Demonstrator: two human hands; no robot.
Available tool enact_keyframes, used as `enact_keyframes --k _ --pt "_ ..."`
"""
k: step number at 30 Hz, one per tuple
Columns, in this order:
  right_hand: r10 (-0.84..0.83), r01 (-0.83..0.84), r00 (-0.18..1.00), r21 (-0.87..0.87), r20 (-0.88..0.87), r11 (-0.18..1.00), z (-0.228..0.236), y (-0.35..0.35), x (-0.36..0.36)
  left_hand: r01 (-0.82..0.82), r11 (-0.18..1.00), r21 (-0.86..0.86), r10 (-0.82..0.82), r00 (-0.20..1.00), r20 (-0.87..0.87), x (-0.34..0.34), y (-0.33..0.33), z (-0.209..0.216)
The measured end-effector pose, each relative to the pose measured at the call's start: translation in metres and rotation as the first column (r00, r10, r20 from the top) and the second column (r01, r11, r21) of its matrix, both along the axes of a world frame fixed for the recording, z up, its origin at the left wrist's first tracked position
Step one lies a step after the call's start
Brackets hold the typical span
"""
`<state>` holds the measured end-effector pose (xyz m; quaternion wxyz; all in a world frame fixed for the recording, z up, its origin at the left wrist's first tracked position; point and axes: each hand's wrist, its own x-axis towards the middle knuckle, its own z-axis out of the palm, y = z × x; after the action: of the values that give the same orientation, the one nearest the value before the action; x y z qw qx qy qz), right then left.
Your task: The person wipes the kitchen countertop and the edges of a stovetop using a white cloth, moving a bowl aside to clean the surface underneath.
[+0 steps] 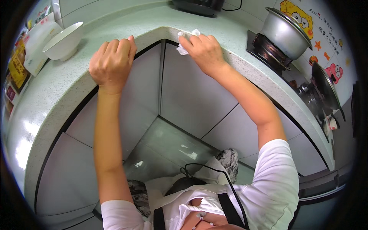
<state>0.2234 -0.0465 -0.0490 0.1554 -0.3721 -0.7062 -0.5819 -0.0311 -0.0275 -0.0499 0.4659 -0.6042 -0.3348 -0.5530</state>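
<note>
My left hand [112, 64] is curled into a fist at the rounded front edge of the pale speckled countertop [76, 92]. Its knuckles face up, the thumb lies along its right side, and nothing sticks out of it. Its palm side is hidden. Farther right, near the inner corner of the counter, my right hand [205, 51] grips a crumpled white tissue [182, 50]. Bits of the tissue show beyond the fingers and below them, at the counter edge. Left of my left hand, a white bowl [64, 41] stands upright on the counter.
Packages and a whitish bag [40, 46] crowd the far left. A black appliance [199, 5] sits at the back. On the right, a lidded silver pot [285, 32] rests on a gas stove [270, 51], with a dark pan [326, 86] nearer. Grey cabinets [191, 88] stand below the counter.
</note>
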Motion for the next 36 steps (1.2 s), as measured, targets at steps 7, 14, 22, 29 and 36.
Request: enact_keyframes --k 7,14,22,29,36 --pt "-0.118 0.119 0.993 -0.135 0.014 0.984 0.005 -0.061 0.03 0.055 0.997 0.053 -0.054 0.998 -0.008 -0.001 0.008 -0.004" --pt "-0.2 0.184 0.973 -0.137 -0.113 0.973 0.013 -0.153 0.065 0.066 0.998 0.012 -0.066 0.998 0.005 -0.001 0.0 -0.001" --pt "-0.123 0.111 0.978 -0.077 -0.169 0.991 0.022 -0.135 0.072 0.064 0.998 0.027 -0.064 0.998 0.007 0.005 0.0 0.002" --pt "0.013 -0.018 0.983 -0.024 -0.181 1.0 0.032 -0.076 0.056 0.011 1.0 -0.011 -0.011 1.0 0.005 0.006 -0.004 0.002" --pt "-0.103 0.078 0.928 -0.082 -0.357 0.994 0.026 -0.137 0.072 0.017 1.0 -0.009 -0.018 1.0 -0.01 0.005 -0.005 0.005"
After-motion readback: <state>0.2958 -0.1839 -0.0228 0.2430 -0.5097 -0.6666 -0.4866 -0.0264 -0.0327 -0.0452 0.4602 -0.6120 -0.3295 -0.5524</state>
